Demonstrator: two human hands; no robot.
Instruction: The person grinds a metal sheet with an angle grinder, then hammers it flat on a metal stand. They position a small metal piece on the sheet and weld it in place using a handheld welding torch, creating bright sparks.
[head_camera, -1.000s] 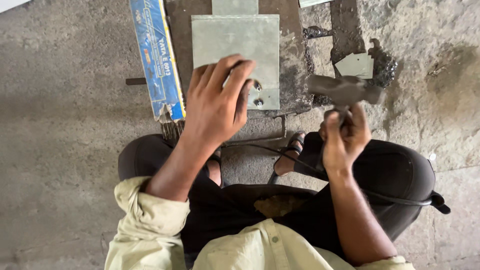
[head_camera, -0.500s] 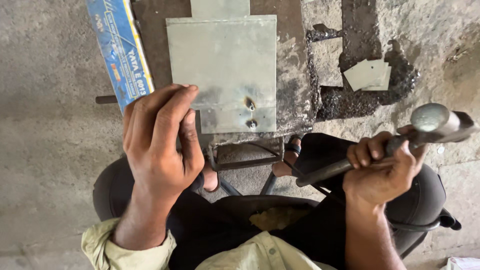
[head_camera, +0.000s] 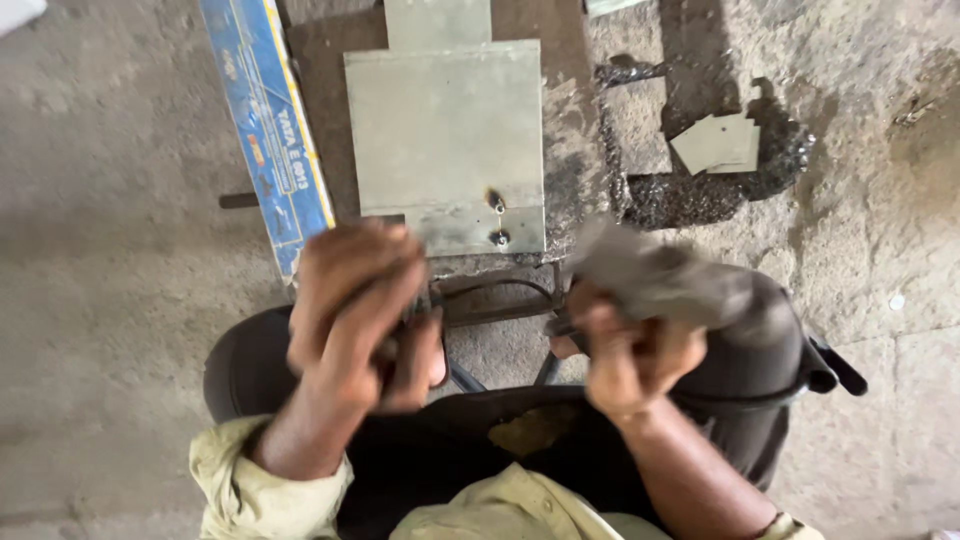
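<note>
A grey metal plate (head_camera: 450, 140) with two weld spots near its lower right corner lies on a dark rusty slab (head_camera: 570, 150) on the ground. My right hand (head_camera: 625, 365) grips the handle of a hammer (head_camera: 655, 275), whose blurred head is just below the plate's near right corner. My left hand (head_camera: 350, 310) is blurred by motion, with its fingers curled, just below the plate's near left corner. Whether it holds anything cannot be made out. My knees in dark trousers are below both hands.
A long blue cardboard box (head_camera: 265, 130) lies left of the plate. Small cut metal pieces (head_camera: 720, 145) sit on dark debris at the right. A dark metal frame (head_camera: 500, 300) lies between my knees. Rough concrete floor (head_camera: 110, 250) surrounds everything.
My left hand has pulled back off the plate toward my knee. The hammer has swung from raised at the right down and left toward the plate's near edge.
</note>
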